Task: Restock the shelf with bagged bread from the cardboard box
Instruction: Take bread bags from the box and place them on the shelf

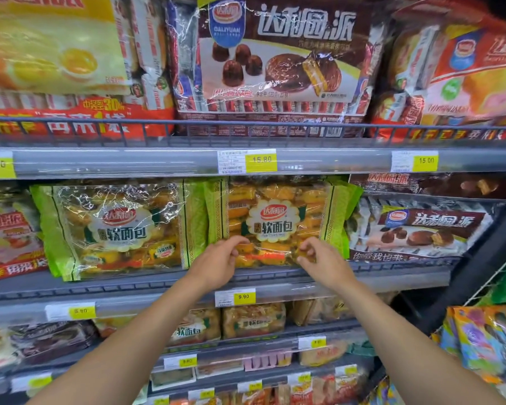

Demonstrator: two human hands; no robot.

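A green-edged clear bag of soft bread (278, 220) stands upright on the middle shelf (146, 283). My left hand (219, 261) pinches its lower edge left of centre, and my right hand (319, 260) pinches the lower edge right of centre. A second, identical bread bag (120, 229) stands just to its left, touching it. No cardboard box is in view.
Brown chocolate pie bags (278, 59) fill the upper shelf behind a wire rail (246, 125). More pie bags (421, 226) sit right of the bread. Smaller bread bags (253, 320) line the lower shelves. A dark upright post (485, 258) and colourful packets (485, 343) are at the right.
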